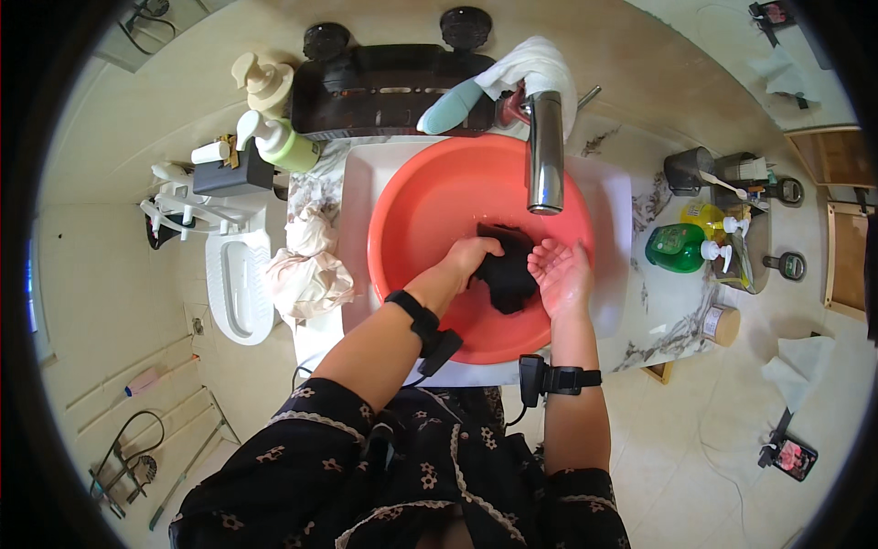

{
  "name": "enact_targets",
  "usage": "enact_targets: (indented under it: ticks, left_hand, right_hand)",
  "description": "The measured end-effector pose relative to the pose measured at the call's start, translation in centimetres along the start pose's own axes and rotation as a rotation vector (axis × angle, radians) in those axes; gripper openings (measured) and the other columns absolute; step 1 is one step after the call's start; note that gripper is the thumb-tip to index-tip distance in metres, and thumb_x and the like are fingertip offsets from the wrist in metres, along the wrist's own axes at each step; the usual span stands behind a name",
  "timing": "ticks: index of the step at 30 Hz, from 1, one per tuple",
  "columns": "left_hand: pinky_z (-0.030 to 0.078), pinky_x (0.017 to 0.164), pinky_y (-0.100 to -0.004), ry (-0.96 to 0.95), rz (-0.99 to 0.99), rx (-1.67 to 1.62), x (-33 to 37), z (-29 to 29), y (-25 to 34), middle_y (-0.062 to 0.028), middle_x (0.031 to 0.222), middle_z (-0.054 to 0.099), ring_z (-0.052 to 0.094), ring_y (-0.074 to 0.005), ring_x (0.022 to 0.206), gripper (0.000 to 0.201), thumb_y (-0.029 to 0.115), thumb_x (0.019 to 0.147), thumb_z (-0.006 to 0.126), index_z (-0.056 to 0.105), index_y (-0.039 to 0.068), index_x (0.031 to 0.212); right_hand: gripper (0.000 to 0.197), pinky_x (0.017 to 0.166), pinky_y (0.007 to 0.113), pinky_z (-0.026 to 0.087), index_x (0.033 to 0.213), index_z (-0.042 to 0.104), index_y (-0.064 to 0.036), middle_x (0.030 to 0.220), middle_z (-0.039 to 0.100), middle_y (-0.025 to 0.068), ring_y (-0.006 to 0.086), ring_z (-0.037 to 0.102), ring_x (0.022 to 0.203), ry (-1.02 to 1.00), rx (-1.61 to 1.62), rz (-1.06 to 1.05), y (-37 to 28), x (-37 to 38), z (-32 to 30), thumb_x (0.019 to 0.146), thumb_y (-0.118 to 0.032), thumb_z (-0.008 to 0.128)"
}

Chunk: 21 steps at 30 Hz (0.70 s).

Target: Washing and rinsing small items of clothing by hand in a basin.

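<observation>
Within the coral basin point(430, 206), left hand point(469, 259) firm on black cloth point(512, 276), right hand point(561, 277) palm-up, half-curled, empty.

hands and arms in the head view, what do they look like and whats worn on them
The left hand and right hand are bare and ungloved. Each forearm wears a black strap carrying a boxy black module with a thin black cable. The black fabric sleeves have pale flowers and a lace-like trim band.

green bottle point(673, 249) beside yellow bottle point(702, 214) | pale cloth point(307, 273) crumpled on marble counter point(660, 316) | squat toilet point(240, 293) farther left
</observation>
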<state>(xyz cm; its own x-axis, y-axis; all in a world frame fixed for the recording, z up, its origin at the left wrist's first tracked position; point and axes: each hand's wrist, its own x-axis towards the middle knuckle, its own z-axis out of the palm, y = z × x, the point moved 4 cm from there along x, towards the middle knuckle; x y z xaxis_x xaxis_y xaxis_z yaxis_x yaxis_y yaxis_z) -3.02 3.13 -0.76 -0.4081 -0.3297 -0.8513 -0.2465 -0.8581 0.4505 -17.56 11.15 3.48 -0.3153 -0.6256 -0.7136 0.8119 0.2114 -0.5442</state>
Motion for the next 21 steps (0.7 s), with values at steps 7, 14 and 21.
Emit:
enact_targets:
  ticks: [7,14,21]
  left_hand:
    - [0.044,0.088,-0.0437,-0.254,0.0,-0.618,-3.6,0.3,0.0,-0.0102,0.108,0.06,0.057,-0.0275,0.098,0.049,0.051,0.086,0.048,0.054,0.011,0.113]
    - [0.039,0.095,-0.0443,-0.259,-0.069,-0.576,-5.0,0.4,-2.7,-0.0122,0.125,0.049,0.052,-0.0258,0.109,0.05,0.047,0.092,0.041,0.043,0.011,0.126]
    - [0.041,0.093,-0.0454,-0.343,-0.083,-0.838,-6.3,-1.7,-0.9,-0.0113,0.118,0.056,0.052,-0.0298,0.107,0.053,0.053,0.09,0.039,0.052,0.01,0.118]
  right_hand:
    - [0.043,0.097,0.04,0.036,0.12,0.045,0.0073,0.121,0.05,0.0212,0.0335,0.046,0.115,-0.065,-0.985,-0.76,5.0,-2.7,6.5,0.093,-0.026,0.041]
    - [0.055,0.11,0.045,0.012,0.137,0.027,0.0024,0.142,0.029,0.0202,0.0331,0.022,0.134,-0.047,-1.701,-0.806,4.9,-3.5,7.4,0.094,-0.032,0.03]
    - [0.06,0.108,0.047,0.016,0.136,0.032,0.0014,0.142,0.03,0.019,0.0321,0.026,0.133,-0.362,-1.74,-0.97,8.2,-8.6,8.4,0.089,-0.034,0.042]
